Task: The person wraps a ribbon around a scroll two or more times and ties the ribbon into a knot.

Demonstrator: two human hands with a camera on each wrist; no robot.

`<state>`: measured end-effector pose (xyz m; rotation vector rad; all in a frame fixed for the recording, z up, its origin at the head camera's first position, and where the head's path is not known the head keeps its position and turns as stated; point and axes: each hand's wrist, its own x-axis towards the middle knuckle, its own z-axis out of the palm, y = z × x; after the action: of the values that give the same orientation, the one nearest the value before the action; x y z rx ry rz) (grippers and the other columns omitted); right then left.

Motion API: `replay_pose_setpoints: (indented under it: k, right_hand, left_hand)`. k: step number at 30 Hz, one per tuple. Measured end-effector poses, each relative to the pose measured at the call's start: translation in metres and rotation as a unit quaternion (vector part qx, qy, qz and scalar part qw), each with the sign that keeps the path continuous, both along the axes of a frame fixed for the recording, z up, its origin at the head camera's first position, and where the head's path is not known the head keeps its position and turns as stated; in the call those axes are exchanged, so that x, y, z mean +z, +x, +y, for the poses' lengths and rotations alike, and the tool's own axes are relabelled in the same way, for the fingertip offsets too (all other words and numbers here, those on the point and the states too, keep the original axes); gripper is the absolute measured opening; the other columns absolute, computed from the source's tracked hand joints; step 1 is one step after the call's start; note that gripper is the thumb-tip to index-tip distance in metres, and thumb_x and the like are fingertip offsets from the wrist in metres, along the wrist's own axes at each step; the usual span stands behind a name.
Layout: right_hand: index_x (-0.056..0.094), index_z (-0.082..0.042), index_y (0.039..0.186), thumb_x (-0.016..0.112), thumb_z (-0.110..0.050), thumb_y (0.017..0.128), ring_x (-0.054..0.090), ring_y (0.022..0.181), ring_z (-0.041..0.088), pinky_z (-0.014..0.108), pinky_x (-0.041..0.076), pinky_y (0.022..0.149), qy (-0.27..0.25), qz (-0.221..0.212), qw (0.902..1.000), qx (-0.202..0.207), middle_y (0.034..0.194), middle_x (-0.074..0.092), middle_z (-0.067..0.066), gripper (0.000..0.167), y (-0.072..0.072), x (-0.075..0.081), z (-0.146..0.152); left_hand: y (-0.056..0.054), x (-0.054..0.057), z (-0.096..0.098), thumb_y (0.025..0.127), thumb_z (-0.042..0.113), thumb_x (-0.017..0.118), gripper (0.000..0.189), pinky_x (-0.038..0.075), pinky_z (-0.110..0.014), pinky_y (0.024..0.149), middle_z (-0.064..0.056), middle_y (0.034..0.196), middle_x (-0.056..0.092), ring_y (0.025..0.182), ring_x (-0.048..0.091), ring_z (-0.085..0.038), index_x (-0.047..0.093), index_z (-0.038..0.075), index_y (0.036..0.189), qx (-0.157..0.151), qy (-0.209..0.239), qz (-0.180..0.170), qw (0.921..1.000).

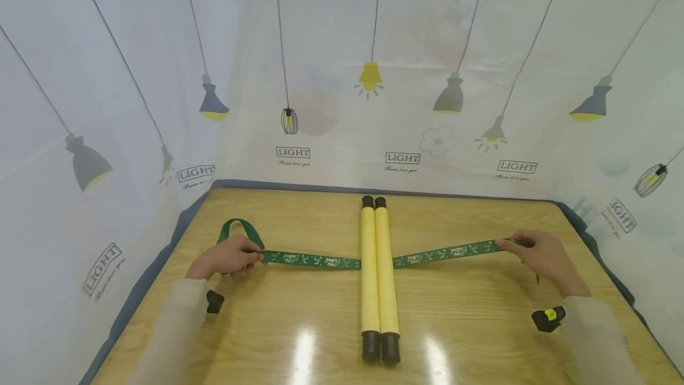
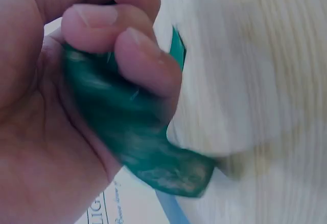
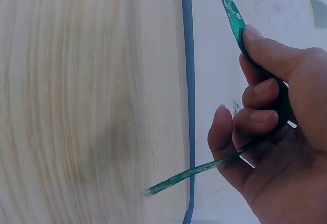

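Note:
Two yellow tubes with dark end caps, the left tube point(image 1: 369, 272) and the right tube point(image 1: 387, 272), lie side by side on the wooden table. A printed green ribbon point(image 1: 315, 261) runs beneath them and comes out on both sides. My left hand point(image 1: 232, 254) grips the ribbon left of the tubes, and a loop of it arches up behind the hand. In the left wrist view, the fingers curl round the ribbon. On the other side, my right hand point(image 1: 545, 257) pinches the ribbon between thumb and fingers. The frayed tail point(image 3: 179, 177) hangs out below the right hand's fingers.
The wooden table point(image 1: 299, 212) has a blue-grey edge strip point(image 1: 144, 290) along its sides and back. Behind it stands a white backdrop point(image 1: 342, 10) printed with hanging lamps. Dark wrist cameras sit below both wrists, the right camera point(image 1: 548, 318) bearing a yellow label.

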<state>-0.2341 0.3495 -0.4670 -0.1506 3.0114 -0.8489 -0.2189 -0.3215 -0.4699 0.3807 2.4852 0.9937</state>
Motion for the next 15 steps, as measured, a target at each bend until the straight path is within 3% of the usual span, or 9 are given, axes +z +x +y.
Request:
replay_pose_setpoints:
  k: [5, 9, 13, 15]
  right_hand:
    - [0.073, -0.008, 0.108, 0.063, -0.059, 0.097, 0.057, 0.081, 0.019, 0.033, 0.046, 0.066, -0.008, 0.007, 0.9996, -0.024, 0.109, 0.071, 0.018, 0.053, 0.002, 0.001, 0.022]
    - [0.069, -0.003, 0.119, 0.06, -0.061, 0.097, 0.062, 0.098, 0.034, 0.041, 0.051, 0.072, -0.011, -0.003, 0.999, -0.043, 0.126, 0.065, 0.029, 0.062, 0.002, 0.001, 0.037]
    - [0.062, 0.006, 0.129, 0.059, -0.06, 0.099, 0.06, 0.107, 0.047, 0.053, 0.052, 0.077, -0.001, 0.002, 0.9981, -0.062, 0.132, 0.058, 0.037, 0.072, 0.005, 0.002, 0.053]
    - [0.061, 0.008, 0.129, 0.059, -0.058, 0.099, 0.062, 0.1, 0.046, 0.052, 0.052, 0.074, 0.006, 0.01, 0.9974, -0.071, 0.129, 0.058, 0.039, 0.073, 0.006, 0.002, 0.061]
  left_hand:
    - [0.0, 0.005, -0.015, 0.107, 0.015, 0.054, 0.026, 0.034, -0.025, 0.046, -0.007, 0.065, 0.06, 0.044, 0.034, -0.009, 0.077, 0.004, 0.11, 0.026, -0.007, 0.015, 0.9995]
    - [0.001, 0.006, -0.028, 0.106, 0.017, 0.056, 0.023, 0.036, -0.027, 0.049, -0.003, 0.066, 0.058, 0.048, 0.036, -0.009, 0.074, 0.003, 0.105, 0.041, -0.026, 0.029, 0.9984]
    - [0.003, 0.007, -0.04, 0.103, 0.016, 0.06, 0.021, 0.038, -0.026, 0.051, 0.003, 0.06, 0.052, 0.048, 0.037, -0.008, 0.074, 0.001, 0.105, 0.039, -0.045, 0.04, 0.9974]
    - [0.004, 0.008, -0.046, 0.102, 0.014, 0.061, 0.02, 0.039, -0.027, 0.051, 0.003, 0.058, 0.052, 0.047, 0.038, -0.008, 0.075, 0.0, 0.104, 0.032, -0.047, 0.04, 0.9976]
